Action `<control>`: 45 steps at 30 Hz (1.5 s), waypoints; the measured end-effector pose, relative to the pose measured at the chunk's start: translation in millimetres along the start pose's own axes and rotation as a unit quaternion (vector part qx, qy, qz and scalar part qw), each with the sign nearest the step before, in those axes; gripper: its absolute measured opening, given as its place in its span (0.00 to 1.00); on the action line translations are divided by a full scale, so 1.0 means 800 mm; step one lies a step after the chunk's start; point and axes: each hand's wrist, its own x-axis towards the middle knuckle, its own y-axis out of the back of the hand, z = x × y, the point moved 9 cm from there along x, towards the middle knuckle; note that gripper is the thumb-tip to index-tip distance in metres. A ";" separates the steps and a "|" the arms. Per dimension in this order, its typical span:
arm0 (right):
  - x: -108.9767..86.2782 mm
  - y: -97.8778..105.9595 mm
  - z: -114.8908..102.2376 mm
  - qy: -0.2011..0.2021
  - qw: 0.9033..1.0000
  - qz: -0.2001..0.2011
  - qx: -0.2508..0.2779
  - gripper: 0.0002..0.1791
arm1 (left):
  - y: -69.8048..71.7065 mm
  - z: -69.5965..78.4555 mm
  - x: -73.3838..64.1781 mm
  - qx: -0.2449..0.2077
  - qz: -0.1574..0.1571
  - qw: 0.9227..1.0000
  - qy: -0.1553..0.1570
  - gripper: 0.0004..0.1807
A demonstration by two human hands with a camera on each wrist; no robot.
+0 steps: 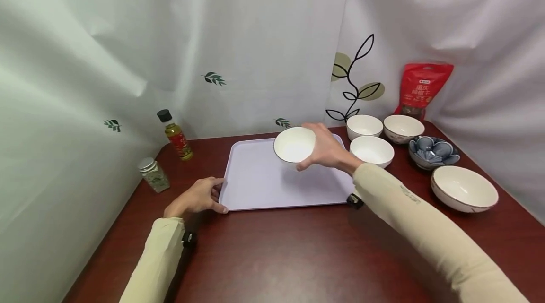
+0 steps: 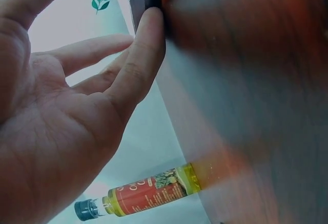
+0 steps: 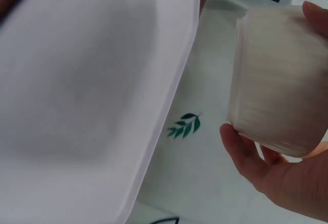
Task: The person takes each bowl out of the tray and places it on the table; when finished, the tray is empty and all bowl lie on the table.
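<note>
A white bowl [image 1: 294,144] with a thin dark rim hangs over the lavender tray [image 1: 251,189], its opening tilted toward the head camera. My right hand [image 1: 327,149] grips this bowl by its side; in the right wrist view, the outer wall of the bowl [image 3: 282,80] shows above the tray's rim [image 3: 169,106]. At the tray's front left corner, my left hand [image 1: 202,195] touches the edge with fingers and thumb spread apart. Fingertips of the left hand [image 2: 97,101] rest against the tray's side in the left wrist view.
Several white bowls [image 1: 372,150] stand to the right, beside a blue patterned bowl [image 1: 426,163] holding smaller blue pieces. A larger bowl [image 1: 464,188] sits nearer. Behind them leans a red bag [image 1: 423,86]. At left are an oil bottle [image 1: 179,140] and a spice jar [image 1: 154,176].
</note>
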 end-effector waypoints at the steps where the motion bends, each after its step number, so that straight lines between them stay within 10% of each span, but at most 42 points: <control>1: -0.007 0.007 0.001 0.001 1.000 0.006 -0.004 0.66 | 0.002 -0.001 -0.001 -0.003 0.003 1.000 0.000 0.51; 23: -0.191 0.107 0.104 -0.032 0.992 0.084 -0.086 0.64 | -0.008 0.007 -0.007 0.031 0.004 1.000 -0.002 0.44; 45: -0.217 0.113 0.173 -0.139 0.982 0.080 -0.100 0.66 | -0.004 0.014 -0.006 0.040 0.003 0.999 -0.012 0.44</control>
